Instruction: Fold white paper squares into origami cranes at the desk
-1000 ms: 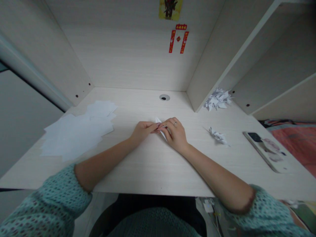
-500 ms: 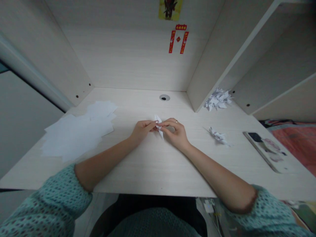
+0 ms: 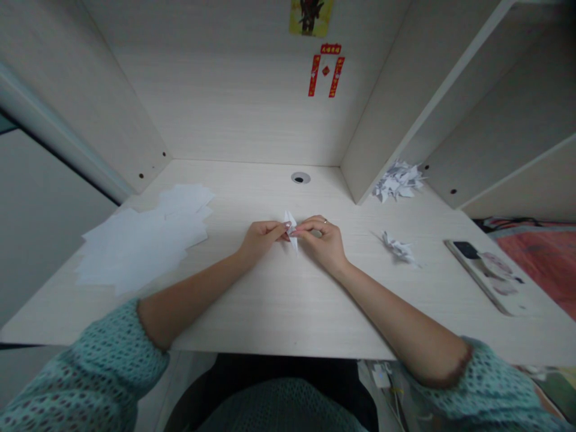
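Note:
A small folded white paper piece (image 3: pixel 294 243), with pointed ends like an origami crane, is held just above the middle of the desk. My left hand (image 3: pixel 264 236) pinches it from the left between thumb and fingers. From the right, my right hand (image 3: pixel 324 240) grips the same piece with thumb and forefinger closed. The fingertips meet at its centre and hide the folds there; one point sticks up beyond them and another points down towards me.
Loose white paper sheets (image 3: pixel 139 243) lie spread at the left. On the right are a few folded paper pieces (image 3: pixel 399 247), a heap of folded paper (image 3: pixel 398 180) by the upright panel (image 3: pixel 382 132), and a phone (image 3: pixel 488 276). A cable hole (image 3: pixel 300 178) is at the back.
Both hands stay at the same place with the folded paper. The right fingers have shifted slightly, and the paper has turned a little between the fingertips.

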Demonstrator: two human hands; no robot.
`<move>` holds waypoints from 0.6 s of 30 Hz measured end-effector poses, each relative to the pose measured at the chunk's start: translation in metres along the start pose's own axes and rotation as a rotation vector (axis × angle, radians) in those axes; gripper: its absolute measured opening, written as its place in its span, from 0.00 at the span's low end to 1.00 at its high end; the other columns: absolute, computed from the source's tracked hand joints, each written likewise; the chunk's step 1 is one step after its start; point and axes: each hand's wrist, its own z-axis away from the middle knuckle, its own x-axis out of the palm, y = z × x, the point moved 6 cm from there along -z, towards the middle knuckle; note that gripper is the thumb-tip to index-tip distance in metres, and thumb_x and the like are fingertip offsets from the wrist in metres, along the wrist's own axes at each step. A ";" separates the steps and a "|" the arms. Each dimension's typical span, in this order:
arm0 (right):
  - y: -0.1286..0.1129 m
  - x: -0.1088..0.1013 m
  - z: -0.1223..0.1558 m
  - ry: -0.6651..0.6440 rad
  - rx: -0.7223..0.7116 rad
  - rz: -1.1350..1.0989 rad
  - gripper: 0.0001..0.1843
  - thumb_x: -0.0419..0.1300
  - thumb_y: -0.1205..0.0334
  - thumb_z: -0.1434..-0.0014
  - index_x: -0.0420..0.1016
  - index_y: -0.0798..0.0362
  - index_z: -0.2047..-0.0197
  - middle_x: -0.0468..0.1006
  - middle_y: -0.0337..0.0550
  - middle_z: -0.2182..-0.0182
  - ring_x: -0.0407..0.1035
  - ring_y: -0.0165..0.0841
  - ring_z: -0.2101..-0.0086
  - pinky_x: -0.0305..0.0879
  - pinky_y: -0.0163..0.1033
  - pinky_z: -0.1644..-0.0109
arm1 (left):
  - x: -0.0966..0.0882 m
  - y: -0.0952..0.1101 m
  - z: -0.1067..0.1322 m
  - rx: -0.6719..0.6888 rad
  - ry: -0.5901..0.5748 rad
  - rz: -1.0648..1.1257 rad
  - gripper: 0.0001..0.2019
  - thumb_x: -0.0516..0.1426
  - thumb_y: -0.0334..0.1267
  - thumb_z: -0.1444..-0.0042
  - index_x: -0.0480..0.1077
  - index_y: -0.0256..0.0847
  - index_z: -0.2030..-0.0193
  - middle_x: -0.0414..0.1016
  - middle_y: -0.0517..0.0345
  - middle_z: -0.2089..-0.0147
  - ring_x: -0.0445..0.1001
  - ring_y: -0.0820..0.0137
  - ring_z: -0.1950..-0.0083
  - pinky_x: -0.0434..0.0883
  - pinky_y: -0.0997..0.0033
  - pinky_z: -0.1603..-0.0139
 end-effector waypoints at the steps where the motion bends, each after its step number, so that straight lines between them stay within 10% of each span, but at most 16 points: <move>1: 0.001 0.000 0.000 0.000 0.011 -0.001 0.07 0.67 0.57 0.50 0.79 0.49 0.76 0.78 0.41 0.75 0.69 0.34 0.68 0.65 0.43 0.58 | 0.000 0.000 0.000 0.007 0.004 -0.003 0.17 0.56 0.48 0.49 0.74 0.38 0.78 0.75 0.58 0.76 0.70 0.72 0.71 0.65 0.73 0.66; 18: 0.022 0.012 0.008 0.008 0.348 -0.278 0.12 0.67 0.52 0.53 0.78 0.52 0.70 0.79 0.41 0.73 0.71 0.32 0.73 0.66 0.36 0.68 | -0.001 -0.007 0.000 0.071 -0.021 -0.095 0.17 0.54 0.50 0.46 0.77 0.39 0.65 0.78 0.57 0.66 0.73 0.69 0.63 0.67 0.73 0.62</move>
